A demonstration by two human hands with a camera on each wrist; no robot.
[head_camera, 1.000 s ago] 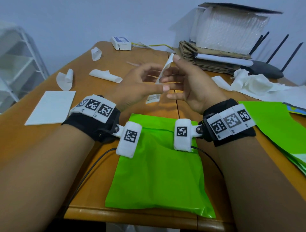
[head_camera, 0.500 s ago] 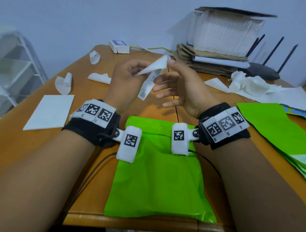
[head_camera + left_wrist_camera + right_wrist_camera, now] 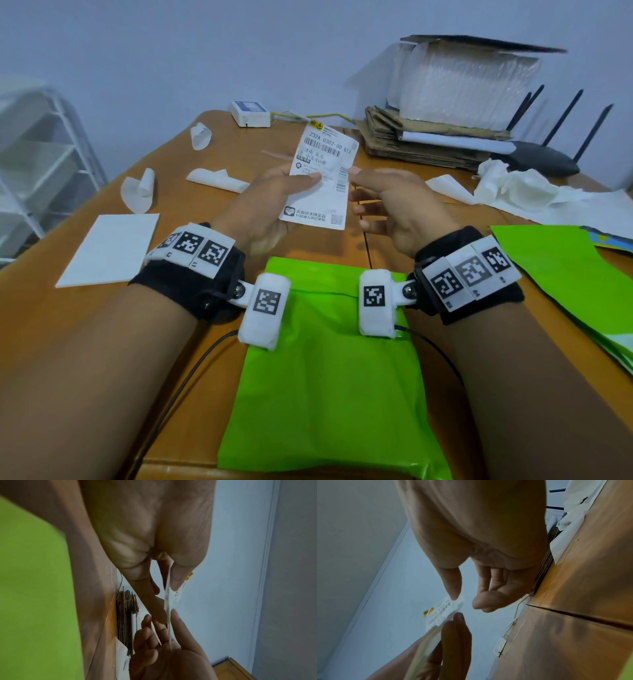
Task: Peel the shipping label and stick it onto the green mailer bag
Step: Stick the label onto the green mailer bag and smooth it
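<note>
**Left hand holds the shipping label upright, right hand at its edge**

Left hand (image 3: 270,205) in the head view is raised above the wooden table (image 3: 68,308), thumb pressed on the printed face of the shipping label (image 3: 322,178) and fingers behind it, so the label stands upright with its text toward the camera. Right hand (image 3: 394,202) is just beside it, palm turned inward, thumb tip touching the label's right edge; its other fingers are loosely bent and hold nothing. The green mailer bag (image 3: 329,394) lies flat on the table below both wrists, nearer the person than the hands. Half a second ago the label was bent over and hanging between the two hands; now it is turned flat and facing up, gripped by the left hand, and the right fingers have let go of it.

From the left wrist, the label (image 3: 169,601) appears edge-on, pinched between the left thumb (image 3: 178,577) and the fingers behind it, with the right hand (image 3: 164,655) below, its fingertips at the label's far edge.

From the right wrist, the right thumb (image 3: 452,586) touches the corner of the label (image 3: 440,614), while the curled fingers (image 3: 488,601) stand apart from it; the left hand (image 3: 436,649) grips the label from below.
</note>
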